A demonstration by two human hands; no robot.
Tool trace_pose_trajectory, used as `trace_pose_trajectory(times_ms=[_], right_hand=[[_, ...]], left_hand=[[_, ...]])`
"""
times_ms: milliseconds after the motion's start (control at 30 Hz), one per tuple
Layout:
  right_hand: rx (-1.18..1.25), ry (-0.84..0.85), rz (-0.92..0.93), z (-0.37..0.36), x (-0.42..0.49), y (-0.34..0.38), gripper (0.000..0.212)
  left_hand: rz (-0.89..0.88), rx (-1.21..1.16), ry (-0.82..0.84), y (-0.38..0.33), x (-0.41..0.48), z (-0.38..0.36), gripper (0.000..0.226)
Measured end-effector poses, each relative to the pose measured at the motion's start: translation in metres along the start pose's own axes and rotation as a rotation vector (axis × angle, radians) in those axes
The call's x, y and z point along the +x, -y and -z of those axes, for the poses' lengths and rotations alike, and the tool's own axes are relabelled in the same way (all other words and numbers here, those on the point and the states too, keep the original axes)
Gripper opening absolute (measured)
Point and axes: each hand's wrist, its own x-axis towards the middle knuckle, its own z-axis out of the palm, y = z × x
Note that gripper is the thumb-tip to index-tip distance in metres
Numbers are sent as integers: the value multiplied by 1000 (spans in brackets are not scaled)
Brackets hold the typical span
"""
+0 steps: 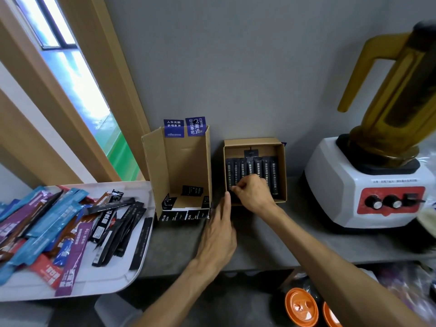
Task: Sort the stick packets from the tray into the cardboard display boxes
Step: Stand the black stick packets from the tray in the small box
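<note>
Cardboard display boxes stand side by side on a grey desk [179,244] against the wall. Reaching into the right box [282,171], the right hand [253,191] has its fingers curled, pinching a black stick packet [232,178] in the upright row there. Just beside that box's left wall, the left hand [218,228] is flat with fingers pressed together. The left box [179,166] looks mostly empty. More packets [70,223] are heaped on a white tray [113,279] at far left, well apart from both hands.

Plain grey wall [247,67] behind grey stone-look worktop [295,239]. Left: tan wooden window frame [77,109], bright daylight through glass pane [77,81]. Right: white blender base with red control panel [368,192], amber plastic jug [396,95] on top. Orange round lids [300,308] below worktop edge.
</note>
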Motion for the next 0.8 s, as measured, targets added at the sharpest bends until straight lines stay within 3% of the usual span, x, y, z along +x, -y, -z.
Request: trace_pose_trajectory(times_ms=[467, 567, 667, 800], right_hand=[[11, -36, 71, 13, -13, 3, 12], [21, -66, 117, 16, -30, 8, 10], [55, -75, 140, 17, -56, 25, 10], [103, -39, 167, 4, -91, 57, 15]], left_hand=[[19, -50, -3, -4, -22, 15, 79], [-5, -53, -31, 0, -49, 33, 61], [-8, 35, -184, 16, -74, 57, 36], [182, 70, -298, 61, -86, 102, 18]])
